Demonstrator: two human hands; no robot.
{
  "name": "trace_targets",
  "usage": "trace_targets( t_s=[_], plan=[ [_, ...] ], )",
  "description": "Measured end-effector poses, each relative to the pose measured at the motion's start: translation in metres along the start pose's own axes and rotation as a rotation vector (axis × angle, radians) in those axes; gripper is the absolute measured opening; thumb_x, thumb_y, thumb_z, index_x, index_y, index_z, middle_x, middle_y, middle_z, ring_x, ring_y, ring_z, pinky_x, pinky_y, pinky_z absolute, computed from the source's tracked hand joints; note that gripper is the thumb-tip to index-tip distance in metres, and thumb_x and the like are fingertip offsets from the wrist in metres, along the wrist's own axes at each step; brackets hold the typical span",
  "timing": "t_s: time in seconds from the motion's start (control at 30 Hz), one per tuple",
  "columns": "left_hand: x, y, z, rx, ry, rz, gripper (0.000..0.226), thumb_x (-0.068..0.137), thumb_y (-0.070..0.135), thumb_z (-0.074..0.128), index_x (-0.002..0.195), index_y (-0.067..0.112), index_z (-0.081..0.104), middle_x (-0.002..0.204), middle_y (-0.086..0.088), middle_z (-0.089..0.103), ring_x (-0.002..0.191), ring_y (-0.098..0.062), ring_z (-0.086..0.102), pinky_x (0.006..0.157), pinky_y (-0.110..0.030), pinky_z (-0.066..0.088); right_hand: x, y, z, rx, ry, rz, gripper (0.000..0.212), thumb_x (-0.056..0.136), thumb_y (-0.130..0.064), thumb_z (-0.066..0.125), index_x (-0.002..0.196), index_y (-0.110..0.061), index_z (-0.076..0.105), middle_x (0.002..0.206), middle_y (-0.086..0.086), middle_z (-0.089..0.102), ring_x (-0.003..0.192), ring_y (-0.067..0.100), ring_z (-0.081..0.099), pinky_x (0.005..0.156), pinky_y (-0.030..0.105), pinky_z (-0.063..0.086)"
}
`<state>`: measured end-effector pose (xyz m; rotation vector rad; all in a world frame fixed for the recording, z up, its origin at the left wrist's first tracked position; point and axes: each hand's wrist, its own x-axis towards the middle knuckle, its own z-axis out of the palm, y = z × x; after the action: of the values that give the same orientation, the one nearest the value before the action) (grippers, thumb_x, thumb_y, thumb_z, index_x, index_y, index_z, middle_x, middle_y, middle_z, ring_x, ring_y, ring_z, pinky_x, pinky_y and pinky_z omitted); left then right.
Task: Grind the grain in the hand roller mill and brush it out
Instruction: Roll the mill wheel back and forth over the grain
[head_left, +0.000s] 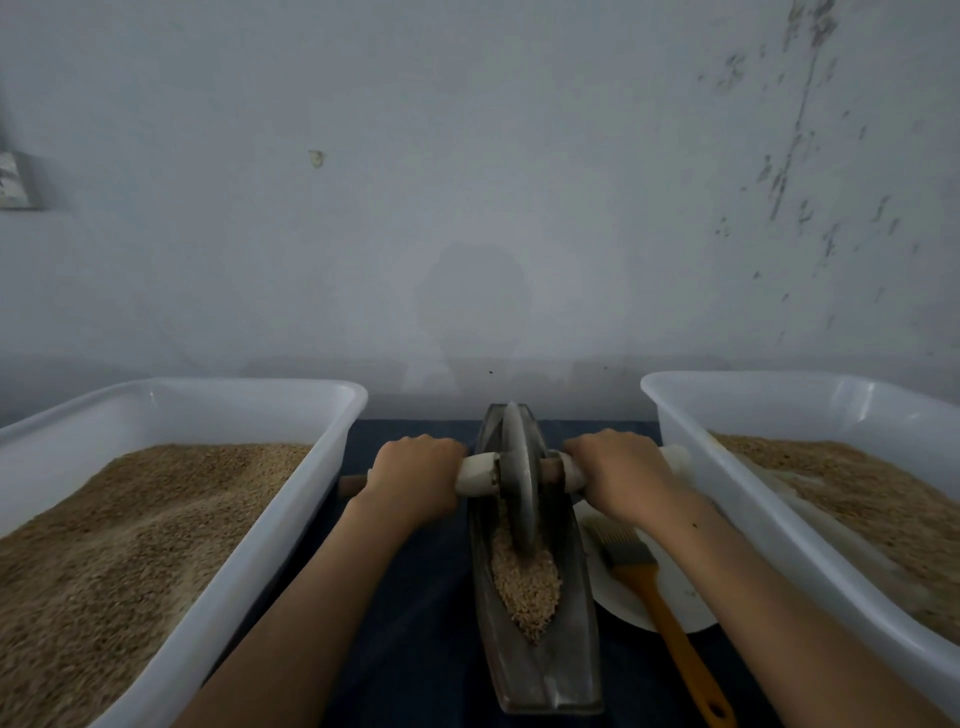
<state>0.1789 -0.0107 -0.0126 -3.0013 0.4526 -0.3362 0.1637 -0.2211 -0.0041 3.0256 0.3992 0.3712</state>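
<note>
A dark metal boat-shaped trough (566, 654) lies lengthwise in front of me on a dark blue cloth. A grey roller wheel (519, 483) stands upright in its far half, with a cross handle (480, 470) through its hub. My left hand (415, 475) grips the handle's left side and my right hand (621, 470) grips the right side. Crushed grain (524, 582) lies in the trough just in front of the wheel. A brush (657, 587) with an orange handle rests on a white plate (628, 597), right of the trough and under my right forearm.
A white plastic tub (291, 519) filled with grain stands to the left, and a second white tub (727, 467) with grain stands to the right. A pale wall (467, 208) rises directly behind the cloth.
</note>
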Motion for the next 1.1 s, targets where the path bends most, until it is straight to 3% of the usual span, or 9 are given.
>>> trace_targets(
  t_s=[0.13,0.3,0.47,0.6,0.67,0.77,0.87,1.0,1.1],
  plan=[
    [0.000,-0.001,-0.008,-0.038,-0.173,0.022,0.040,0.082,0.028,0.066,0.120,0.020,0.055,0.110,-0.004,0.063,0.099,-0.022,0.060,0.076,-0.032,0.042,0.001,0.002,-0.011,-0.013,-0.223,-0.015,0.009,0.085,-0.019,0.063,0.093,-0.022,0.060,0.084,-0.003,0.059,0.070,0.013,0.052,0.052,0.023,0.031],
    [-0.002,-0.001,-0.009,-0.052,-0.247,0.021,0.044,0.079,0.030,0.070,0.121,0.021,0.056,0.110,-0.004,0.063,0.097,-0.020,0.059,0.074,-0.031,0.038,0.000,0.002,-0.016,0.035,-0.331,-0.021,0.017,0.083,-0.017,0.066,0.079,-0.026,0.052,0.072,-0.006,0.054,0.064,0.009,0.051,0.052,0.022,0.034],
    [-0.001,0.002,-0.005,0.013,-0.037,0.003,0.031,0.085,0.029,0.062,0.115,0.023,0.054,0.107,-0.001,0.063,0.097,-0.021,0.059,0.071,-0.031,0.037,-0.001,0.001,-0.011,0.020,-0.199,-0.006,0.007,0.087,-0.020,0.061,0.086,-0.025,0.055,0.084,-0.004,0.061,0.072,0.015,0.054,0.057,0.025,0.034],
    [-0.003,0.002,0.001,-0.030,0.102,-0.047,0.026,0.089,0.030,0.058,0.113,0.024,0.051,0.106,-0.001,0.062,0.096,-0.021,0.059,0.073,-0.031,0.037,-0.001,-0.006,-0.002,-0.047,-0.005,0.019,0.016,0.091,-0.022,0.057,0.106,-0.024,0.055,0.111,0.000,0.063,0.103,0.022,0.059,0.086,0.036,0.041],
    [-0.004,0.002,0.002,-0.029,0.119,-0.055,0.026,0.089,0.029,0.057,0.113,0.024,0.050,0.106,0.000,0.062,0.096,-0.021,0.059,0.073,-0.031,0.038,-0.001,-0.007,0.000,-0.078,0.031,0.014,0.019,0.092,-0.022,0.056,0.111,-0.023,0.053,0.114,0.001,0.062,0.107,0.023,0.058,0.090,0.036,0.040],
    [-0.003,0.003,0.000,0.013,0.099,-0.046,0.026,0.089,0.028,0.057,0.114,0.025,0.052,0.108,0.000,0.062,0.097,-0.021,0.059,0.073,-0.031,0.038,-0.001,-0.005,-0.002,-0.040,0.001,0.014,0.017,0.091,-0.019,0.055,0.108,-0.023,0.056,0.111,0.002,0.064,0.103,0.023,0.059,0.083,0.034,0.040],
    [-0.003,0.003,-0.006,0.072,-0.035,-0.032,0.033,0.087,0.028,0.060,0.119,0.023,0.055,0.110,-0.001,0.062,0.100,-0.021,0.059,0.074,-0.032,0.038,-0.001,-0.002,-0.008,-0.016,-0.135,0.012,0.019,0.089,-0.019,0.060,0.108,-0.022,0.061,0.105,0.001,0.066,0.093,0.020,0.061,0.073,0.029,0.041],
    [-0.004,0.004,-0.014,0.098,-0.159,-0.024,0.041,0.082,0.030,0.067,0.121,0.024,0.056,0.111,-0.002,0.063,0.101,-0.021,0.060,0.074,-0.032,0.037,-0.001,0.004,-0.016,0.033,-0.322,-0.018,0.016,0.083,-0.019,0.067,0.080,-0.026,0.053,0.077,-0.005,0.057,0.067,0.011,0.051,0.052,0.022,0.032],
    [-0.005,0.005,-0.017,0.128,-0.132,-0.006,0.039,0.082,0.031,0.066,0.120,0.025,0.056,0.110,-0.001,0.063,0.100,-0.021,0.060,0.073,-0.032,0.037,-0.002,0.007,-0.016,0.096,-0.421,-0.019,0.022,0.083,-0.019,0.069,0.075,-0.028,0.050,0.073,-0.008,0.052,0.068,0.009,0.052,0.052,0.021,0.033]
  ],
)
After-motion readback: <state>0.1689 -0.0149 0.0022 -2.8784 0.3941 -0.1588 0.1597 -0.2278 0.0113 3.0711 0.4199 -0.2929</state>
